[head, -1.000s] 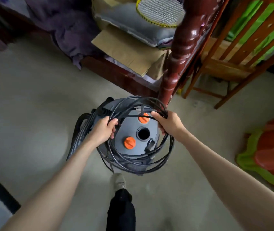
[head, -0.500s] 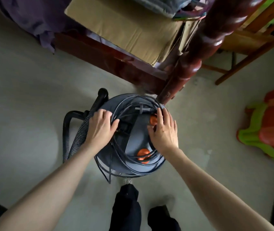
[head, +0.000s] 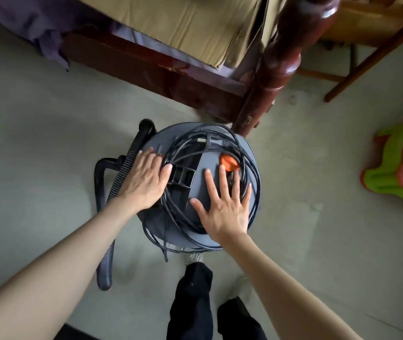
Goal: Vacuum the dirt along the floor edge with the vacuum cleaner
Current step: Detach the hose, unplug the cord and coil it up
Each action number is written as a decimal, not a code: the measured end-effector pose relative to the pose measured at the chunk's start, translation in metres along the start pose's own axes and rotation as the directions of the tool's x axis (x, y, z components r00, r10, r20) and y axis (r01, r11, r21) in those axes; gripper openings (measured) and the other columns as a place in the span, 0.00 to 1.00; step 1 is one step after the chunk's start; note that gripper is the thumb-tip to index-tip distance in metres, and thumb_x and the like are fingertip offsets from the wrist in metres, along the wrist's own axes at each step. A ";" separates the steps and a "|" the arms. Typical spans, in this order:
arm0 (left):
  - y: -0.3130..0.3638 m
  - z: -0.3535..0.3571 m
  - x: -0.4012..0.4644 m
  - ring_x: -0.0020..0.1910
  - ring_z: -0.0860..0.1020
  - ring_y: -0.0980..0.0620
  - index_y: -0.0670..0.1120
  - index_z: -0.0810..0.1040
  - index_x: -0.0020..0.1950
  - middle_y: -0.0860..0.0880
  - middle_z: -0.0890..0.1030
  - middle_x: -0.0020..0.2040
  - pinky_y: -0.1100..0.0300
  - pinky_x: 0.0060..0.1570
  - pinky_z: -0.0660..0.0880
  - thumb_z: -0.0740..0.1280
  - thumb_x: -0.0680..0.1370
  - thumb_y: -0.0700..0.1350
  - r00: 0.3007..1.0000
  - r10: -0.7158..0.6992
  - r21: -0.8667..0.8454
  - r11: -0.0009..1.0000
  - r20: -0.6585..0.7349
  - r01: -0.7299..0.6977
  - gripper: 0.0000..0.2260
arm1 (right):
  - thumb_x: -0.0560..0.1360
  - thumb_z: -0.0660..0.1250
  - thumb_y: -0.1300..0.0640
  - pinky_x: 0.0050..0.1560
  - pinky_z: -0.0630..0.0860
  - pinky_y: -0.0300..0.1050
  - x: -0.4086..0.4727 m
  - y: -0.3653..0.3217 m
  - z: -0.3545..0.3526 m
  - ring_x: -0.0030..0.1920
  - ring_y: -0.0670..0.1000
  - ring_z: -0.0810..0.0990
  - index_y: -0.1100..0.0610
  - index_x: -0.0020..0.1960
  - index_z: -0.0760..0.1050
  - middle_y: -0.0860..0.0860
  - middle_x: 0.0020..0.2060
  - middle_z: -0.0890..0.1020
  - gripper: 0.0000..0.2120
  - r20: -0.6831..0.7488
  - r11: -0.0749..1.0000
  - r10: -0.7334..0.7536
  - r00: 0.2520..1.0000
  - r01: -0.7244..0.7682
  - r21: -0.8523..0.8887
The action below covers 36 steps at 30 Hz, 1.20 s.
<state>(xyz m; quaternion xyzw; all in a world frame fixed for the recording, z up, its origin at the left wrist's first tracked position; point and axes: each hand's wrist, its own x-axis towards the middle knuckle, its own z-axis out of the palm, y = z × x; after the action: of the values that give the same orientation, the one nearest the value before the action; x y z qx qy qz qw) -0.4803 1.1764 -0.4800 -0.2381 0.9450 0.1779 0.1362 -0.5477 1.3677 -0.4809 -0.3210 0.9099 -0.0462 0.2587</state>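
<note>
Both hands flat and splayed, gripping nothing: left hand (head: 144, 182) beside the hose (head: 119, 177), right hand (head: 225, 204) over the coiled cord (head: 249, 165) atop the vacuum cleaner (head: 203, 177).

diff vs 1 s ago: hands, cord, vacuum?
Both hands let go of the cord: left hand and right hand now lie flat, fingers spread, on the vacuum cleaner. The cord stays coiled on its lid, the hose at its left.
</note>
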 end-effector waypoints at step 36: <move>0.357 0.091 0.011 0.74 0.60 0.42 0.45 0.40 0.78 0.41 0.55 0.78 0.46 0.66 0.63 0.50 0.81 0.60 0.995 -0.101 -0.143 0.985 -0.027 0.096 0.33 | 0.82 0.47 0.40 0.75 0.36 0.59 -0.102 0.285 -0.044 0.79 0.55 0.37 0.48 0.80 0.47 0.50 0.80 0.45 0.29 -0.195 0.949 0.314 0.929 -0.298 0.107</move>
<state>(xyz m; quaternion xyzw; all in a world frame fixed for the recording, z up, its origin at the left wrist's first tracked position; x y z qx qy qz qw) -0.6516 1.5025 -0.4683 -0.2965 0.9193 0.2336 0.1114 -0.6619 1.6512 -0.4691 -0.1587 0.9685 -0.0735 0.1773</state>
